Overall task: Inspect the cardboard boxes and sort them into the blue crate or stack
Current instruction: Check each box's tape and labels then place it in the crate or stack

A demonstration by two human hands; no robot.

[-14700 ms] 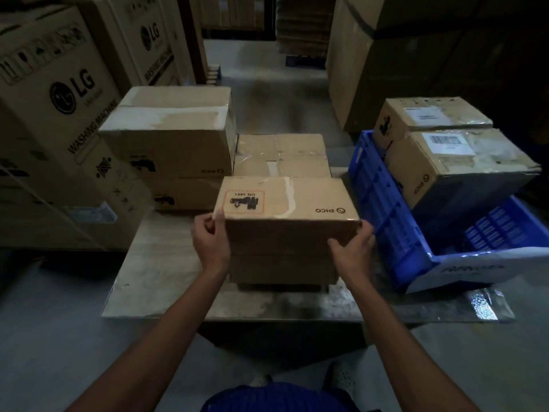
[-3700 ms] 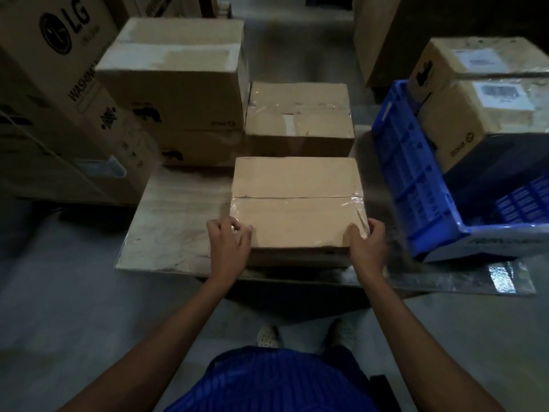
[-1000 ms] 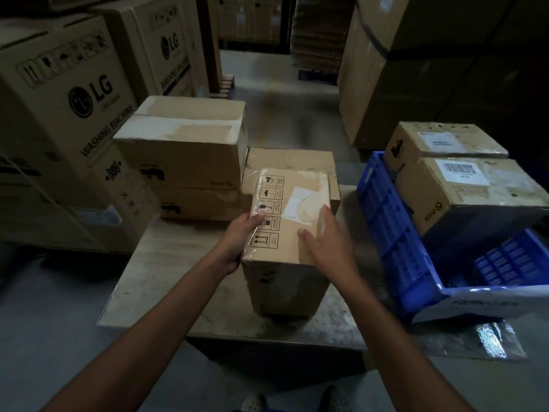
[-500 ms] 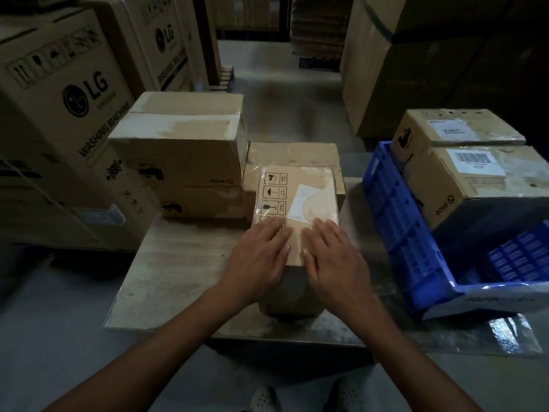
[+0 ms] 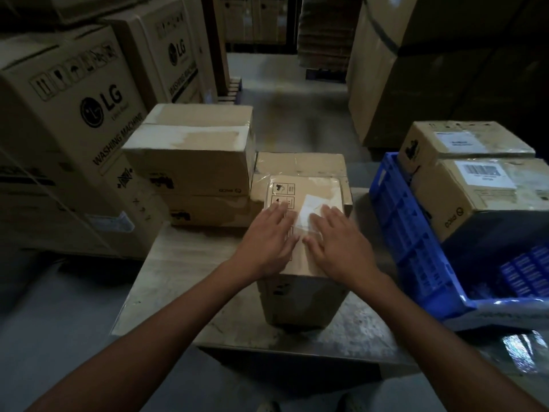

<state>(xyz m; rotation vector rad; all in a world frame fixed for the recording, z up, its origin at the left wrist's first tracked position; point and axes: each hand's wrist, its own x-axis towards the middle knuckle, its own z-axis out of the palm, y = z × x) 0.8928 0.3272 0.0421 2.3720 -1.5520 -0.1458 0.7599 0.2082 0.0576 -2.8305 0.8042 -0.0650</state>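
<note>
The left hand (image 5: 267,242) and right hand (image 5: 338,245) lie flat on top of the upright brown cardboard box (image 5: 300,295). They cover the near half of its top face, hiding the lower handling symbols and the near part of the white paper label (image 5: 309,208). This box blocks the front of the low brown cardboard box (image 5: 300,163) behind it. The blue plastic crate (image 5: 416,242) runs off the right edge. The brown barcode-labelled box (image 5: 481,197) hides most of the crate's inside, and its print is too small to read. The large LG washing machine carton (image 5: 68,129) is cut off at the left edge.
</note>
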